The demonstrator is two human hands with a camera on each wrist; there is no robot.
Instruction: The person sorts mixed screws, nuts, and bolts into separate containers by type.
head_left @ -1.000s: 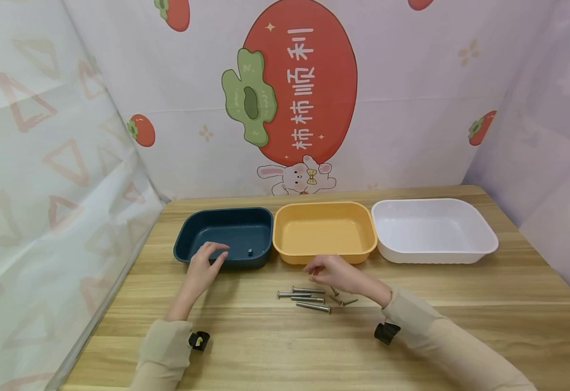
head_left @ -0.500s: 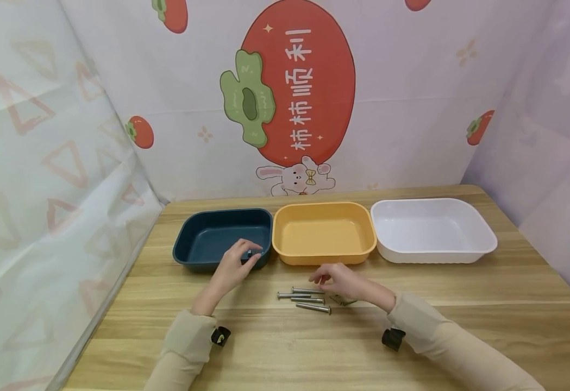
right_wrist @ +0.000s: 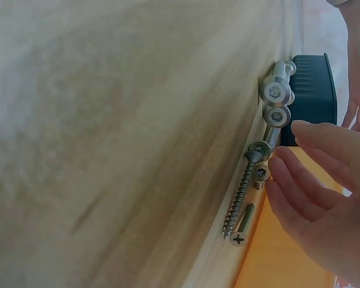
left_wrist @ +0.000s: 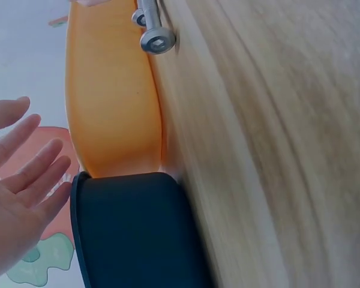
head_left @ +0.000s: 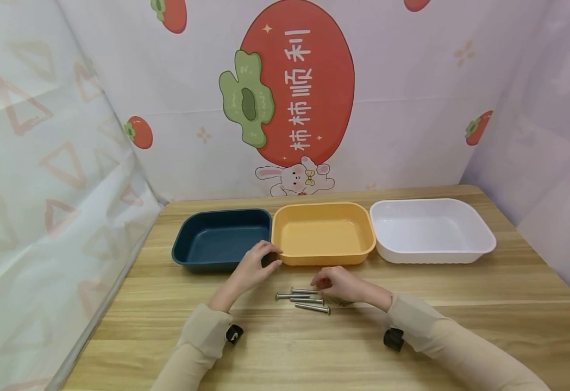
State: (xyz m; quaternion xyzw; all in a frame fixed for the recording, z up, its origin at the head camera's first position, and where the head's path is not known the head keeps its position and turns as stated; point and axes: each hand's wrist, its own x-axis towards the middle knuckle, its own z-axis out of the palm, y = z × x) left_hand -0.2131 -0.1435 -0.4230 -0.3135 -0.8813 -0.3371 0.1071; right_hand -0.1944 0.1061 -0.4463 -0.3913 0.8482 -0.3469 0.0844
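Note:
My left hand (head_left: 251,269) hovers in front of the join between the navy tray (head_left: 213,245) and the yellow tray (head_left: 326,260), its fingers relaxed and holding nothing. In the left wrist view those fingers (left_wrist: 36,171) are spread loosely beside the trays. My right hand (head_left: 344,285) is low over the table, just right of several long metal bolts (head_left: 312,308). Seen from the right wrist, its thumb and fingers (right_wrist: 306,189) are apart, fingertips right at a small bolt (right_wrist: 261,174). A coarse-threaded screw (right_wrist: 239,195) and a short cross-head screw (right_wrist: 243,225) lie beside it, largely hidden in the head view.
A white tray (head_left: 426,258) stands right of the yellow one, all in a row at the back of the wooden table (head_left: 285,353). A printed cloth (head_left: 402,141) hangs behind them, and another cloth (head_left: 60,217) lines the left side.
My left hand has moved right from over the navy tray, now covering the small nut-like piece seen inside it. My right hand has lowered slightly and come closer over the bolts and screws.

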